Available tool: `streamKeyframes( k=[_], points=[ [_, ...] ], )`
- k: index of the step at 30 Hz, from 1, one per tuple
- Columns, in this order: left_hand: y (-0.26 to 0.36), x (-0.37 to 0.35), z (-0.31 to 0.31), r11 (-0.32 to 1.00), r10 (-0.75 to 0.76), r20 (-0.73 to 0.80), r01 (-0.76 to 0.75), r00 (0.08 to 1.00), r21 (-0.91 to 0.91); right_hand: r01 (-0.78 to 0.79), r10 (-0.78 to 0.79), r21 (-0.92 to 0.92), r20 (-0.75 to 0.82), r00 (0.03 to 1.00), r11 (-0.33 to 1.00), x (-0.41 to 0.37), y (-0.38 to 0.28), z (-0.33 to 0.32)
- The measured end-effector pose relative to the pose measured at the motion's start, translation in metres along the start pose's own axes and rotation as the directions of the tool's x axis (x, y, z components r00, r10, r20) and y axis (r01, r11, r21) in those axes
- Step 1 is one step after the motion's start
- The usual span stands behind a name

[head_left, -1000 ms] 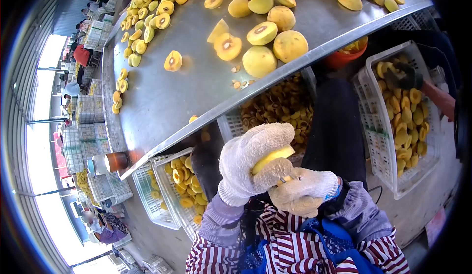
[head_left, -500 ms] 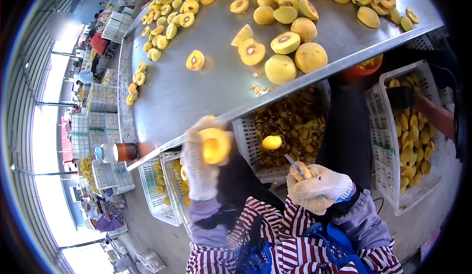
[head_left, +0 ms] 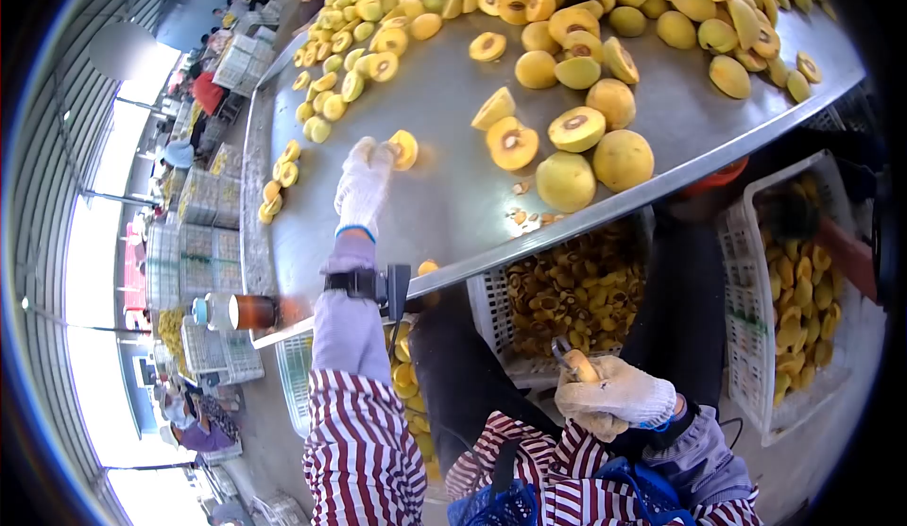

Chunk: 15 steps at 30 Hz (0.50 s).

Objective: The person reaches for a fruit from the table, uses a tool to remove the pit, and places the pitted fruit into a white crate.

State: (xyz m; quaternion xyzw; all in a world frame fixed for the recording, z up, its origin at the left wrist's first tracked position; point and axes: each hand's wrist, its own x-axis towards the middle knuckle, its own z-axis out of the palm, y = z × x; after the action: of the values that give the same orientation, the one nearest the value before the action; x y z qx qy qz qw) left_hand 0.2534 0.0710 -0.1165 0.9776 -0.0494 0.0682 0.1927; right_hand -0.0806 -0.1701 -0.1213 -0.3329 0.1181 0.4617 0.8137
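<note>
My left hand [head_left: 364, 181], in a white knit glove, reaches over the metal table [head_left: 435, 210]. Its fingertips touch a halved yellow fruit [head_left: 404, 150] lying on the tabletop. Lower right, in front of my lap, my right hand [head_left: 614, 396], also gloved, is closed around a small tool [head_left: 579, 365] with a wooden-looking handle and a curved metal end. Fruit halves with brown centres and rounder pieces [head_left: 567, 182] lie on the table beyond. Below the table edge, a white crate [head_left: 491, 318] holds many small cut pieces [head_left: 576, 295].
To the right stands a white crate [head_left: 746, 337] of yellow fruit, with another person's arm [head_left: 846, 247] over it. A jar of brown liquid [head_left: 253, 312] is at the table's left corner. More fruit lies in crates below the left side. People and stacked crates fill the far left.
My left hand has moved from the table's front edge, where it held a fruit half, forward to the half on the table. The yellow piece in the air above the crate is gone.
</note>
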Motion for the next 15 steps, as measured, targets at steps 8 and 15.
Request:
streamKeyframes(
  k=[8, 15],
  points=[
    [0.041, 0.004, 0.038, 0.988, 0.013, 0.202, -0.044, 0.979, 0.149, 0.078, -0.084, -0.119, -0.044, 0.995, 0.990, 0.006, -0.007, 0.006],
    [0.075, -0.108, -0.024, 0.417, 0.218, 0.528, 0.411, 0.820, -0.811, 0.232, -0.250, -0.102, -0.236, 0.939, 0.967, 0.004, -0.002, 0.008]
  ],
)
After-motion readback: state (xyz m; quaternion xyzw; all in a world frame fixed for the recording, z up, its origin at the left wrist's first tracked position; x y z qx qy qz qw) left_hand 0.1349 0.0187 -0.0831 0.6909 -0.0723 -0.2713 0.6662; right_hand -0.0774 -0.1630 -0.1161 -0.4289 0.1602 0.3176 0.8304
